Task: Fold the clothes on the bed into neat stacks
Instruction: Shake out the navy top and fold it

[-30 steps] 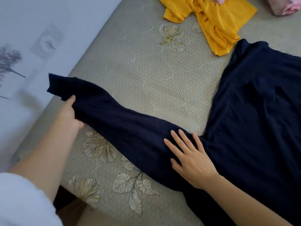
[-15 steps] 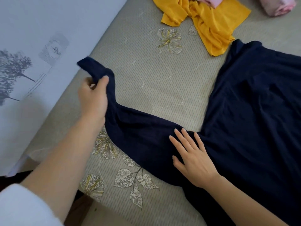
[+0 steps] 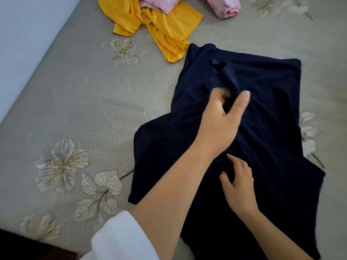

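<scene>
A navy blue garment (image 3: 262, 113) lies spread on the bed, its left sleeve folded over onto the body. My left hand (image 3: 221, 121) is over the middle of the garment, blurred, with fingers and thumb curled round the sleeve end. My right hand (image 3: 238, 186) rests below it on the dark cloth, fingers loosely spread and slightly bent. A crumpled yellow garment (image 3: 169, 29) lies at the top, with a pink floral piece (image 3: 159, 2) on it and a rolled pink piece (image 3: 223, 6) to its right.
The bed (image 3: 84, 102) has a beige cover with embroidered flowers and leaves. A pale wall (image 3: 24, 34) runs along its left side. The bed's near edge drops to a dark floor (image 3: 22, 248) at the lower left.
My left hand has carried the navy sleeve from the bed's left side across onto the garment's body. My right hand has slid a little and its fingers have bent.
</scene>
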Tool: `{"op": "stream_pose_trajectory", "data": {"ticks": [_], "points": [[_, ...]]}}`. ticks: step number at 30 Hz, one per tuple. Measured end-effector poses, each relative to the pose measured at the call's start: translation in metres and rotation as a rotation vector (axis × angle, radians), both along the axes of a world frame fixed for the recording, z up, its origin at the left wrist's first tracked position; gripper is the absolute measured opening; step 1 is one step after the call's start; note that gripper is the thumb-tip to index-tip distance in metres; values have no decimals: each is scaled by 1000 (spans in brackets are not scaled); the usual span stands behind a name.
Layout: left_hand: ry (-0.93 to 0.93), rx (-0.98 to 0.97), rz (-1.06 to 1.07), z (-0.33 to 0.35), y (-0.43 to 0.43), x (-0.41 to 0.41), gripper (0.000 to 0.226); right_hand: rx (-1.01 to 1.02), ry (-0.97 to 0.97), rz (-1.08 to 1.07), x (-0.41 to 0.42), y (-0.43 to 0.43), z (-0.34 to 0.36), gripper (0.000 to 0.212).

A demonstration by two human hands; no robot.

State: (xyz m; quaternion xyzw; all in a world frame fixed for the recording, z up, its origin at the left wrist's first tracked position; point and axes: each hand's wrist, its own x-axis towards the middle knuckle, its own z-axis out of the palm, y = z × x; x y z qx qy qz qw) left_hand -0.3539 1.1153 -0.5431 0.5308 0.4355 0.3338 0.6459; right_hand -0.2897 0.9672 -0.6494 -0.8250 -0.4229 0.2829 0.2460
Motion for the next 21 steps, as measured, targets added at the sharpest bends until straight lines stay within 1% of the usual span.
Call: {"op": "stream_pose_trajectory", "data": {"ticks": [1,2,3,4,6,7,8,9,11,13,14,16,19,20,21], "points": [[42,-9,-191,-5,-10,12,38,11,150,-154,12,-4,2,44],[107,3,-324,-13,-21,17,43,27,310,-322,25,-5,4,39],[181,38,-383,-23,-30,15,44,52,464,-484,37,-6,5,36],[256,88,-369,-35,-39,6,42,72,624,-613,50,-6,4,35],[448,177,-219,-58,-56,-26,39,106,939,-752,69,-6,3,43],[555,214,-150,-69,-65,-45,41,107,1037,-778,75,-5,3,45],[656,251,-108,-79,-73,-64,47,96,1088,-778,80,-3,3,42],[755,284,-96,-88,-82,-82,56,75,1099,-768,82,0,3,34],[944,328,-115,-102,-100,-109,75,31,1056,-755,85,9,3,23],[1070,300,-106,-112,-113,-127,90,-10,989,-757,86,20,4,21],[1098,265,-78,-115,-117,-132,93,-34,940,-763,87,25,4,20],[1117,192,3,-120,-120,-135,93,-53,851,-803,91,38,4,22],[1125,165,81,-123,-118,-129,90,22,816,-866,101,61,7,24],[1124,178,93,-123,-117,-127,89,57,780,-867,105,68,8,23],[1120,194,104,-123,-117,-125,87,99,702,-850,108,74,10,23]]}}
